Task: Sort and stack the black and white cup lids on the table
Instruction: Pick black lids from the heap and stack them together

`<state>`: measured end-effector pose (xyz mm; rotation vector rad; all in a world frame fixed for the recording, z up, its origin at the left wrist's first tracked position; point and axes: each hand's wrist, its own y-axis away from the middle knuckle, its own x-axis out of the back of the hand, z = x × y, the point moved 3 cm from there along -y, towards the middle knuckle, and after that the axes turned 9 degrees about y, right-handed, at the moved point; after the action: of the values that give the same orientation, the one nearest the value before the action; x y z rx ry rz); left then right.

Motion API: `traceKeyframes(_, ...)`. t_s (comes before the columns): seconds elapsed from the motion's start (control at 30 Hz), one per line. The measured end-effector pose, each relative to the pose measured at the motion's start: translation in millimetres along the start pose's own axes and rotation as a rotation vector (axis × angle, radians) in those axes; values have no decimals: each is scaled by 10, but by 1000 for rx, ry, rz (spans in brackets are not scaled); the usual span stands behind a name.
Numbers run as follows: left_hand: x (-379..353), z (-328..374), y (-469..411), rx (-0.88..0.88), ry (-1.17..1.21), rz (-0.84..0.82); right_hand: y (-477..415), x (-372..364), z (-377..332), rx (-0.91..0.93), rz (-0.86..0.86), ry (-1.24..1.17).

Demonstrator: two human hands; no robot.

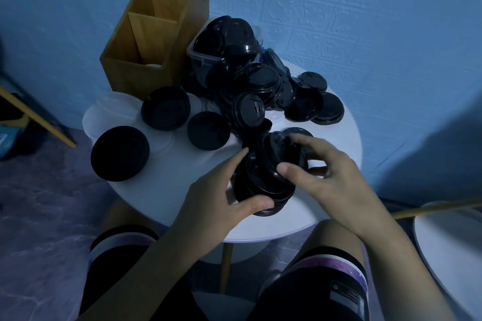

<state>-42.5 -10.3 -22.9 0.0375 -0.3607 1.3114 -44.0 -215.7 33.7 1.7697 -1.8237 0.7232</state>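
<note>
here both hands meet at the near middle of the round white table [180, 185]. the left hand [216, 203] grips a stack of black lids [257, 190] from the side: its thumb lies on the near edge of the stack and its fingers curve around the far left edge. the stack stands on the table, a little tilted. the right hand [331, 180] pinches the top black lid [279, 156] between thumb and fingers, and this lid sits slanted on top of the stack, touching it.

behind the hands is a big loose pile of black lids [260, 86]. part of the pile fills a clear plastic container [194, 56] and the rest spreads over the table to the right. three single black lids lie apart on the left side: one at the left edge [120, 153], one further back [165, 108], and one near the pile [208, 130]. under and beside them are white lids [117, 109], pale and hard to count in the dim light.

a wooden box [146, 41] with open compartments stands at the back left, just beside the container. something white shows low in its near compartment, but i cannot tell what it is. a second white table [448, 242] is at the right edge.
</note>
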Motion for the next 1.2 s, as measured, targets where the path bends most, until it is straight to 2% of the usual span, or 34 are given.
traceKeyframes(0.1,-2,-19,-4,9,-14,-1,-13,83,58,-7,-49,-32)
traceKeyframes(0.33,2,-48,-23,-1,-53,-55,31,-85,-21,154,-232,67)
traceKeyframes(0.63,91,-17,13,-29,-62,-26,19,-238,-102,171,-183,130)
traceKeyframes(0.87,292,-62,-21,-15,-102,-16,-90,-353,-198,196,-249,115)
traceKeyframes(1.2,475,-124,-28,23,-23,-3,-283,-467,-354,284,-340,236)
